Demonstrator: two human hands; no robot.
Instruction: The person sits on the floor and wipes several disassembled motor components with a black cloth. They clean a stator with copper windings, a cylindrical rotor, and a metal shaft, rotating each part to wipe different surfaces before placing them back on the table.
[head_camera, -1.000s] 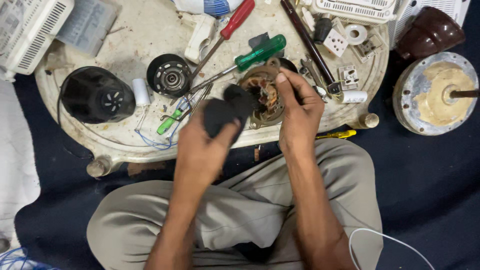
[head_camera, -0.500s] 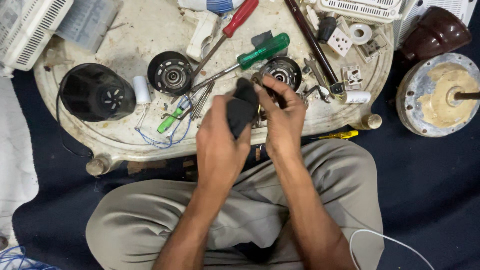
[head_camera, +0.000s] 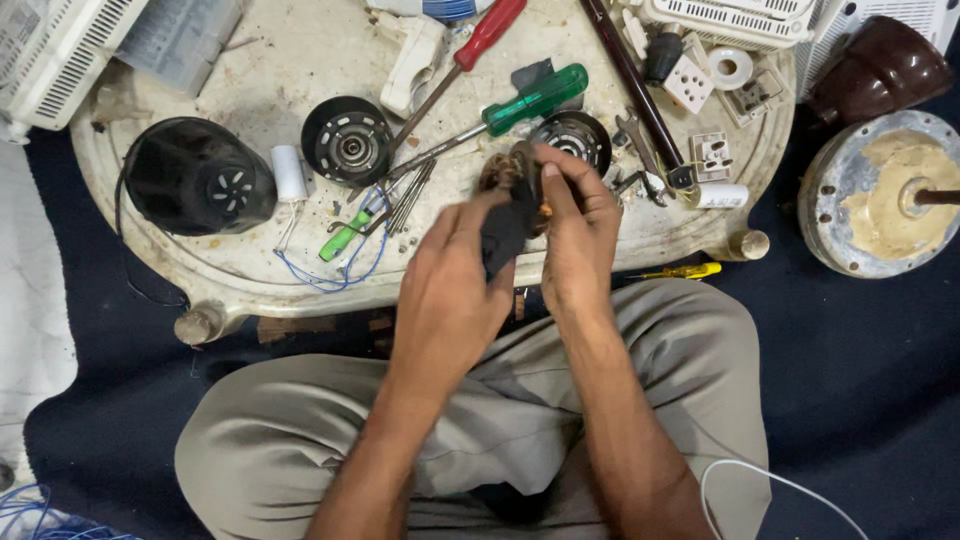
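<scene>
Copper-wound motor part (head_camera: 508, 170) has lifted off the surface (head_camera: 250, 270); left hand (head_camera: 450, 290) and right hand (head_camera: 575, 230) now grip it together, apparently for close work.

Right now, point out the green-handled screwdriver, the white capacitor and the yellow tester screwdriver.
green-handled screwdriver (head_camera: 535, 98): head view, middle of its green handle.
white capacitor (head_camera: 290, 173): head view, middle of its white cylinder body.
yellow tester screwdriver (head_camera: 690, 271): head view, its yellow handle, beside the knee.
</scene>
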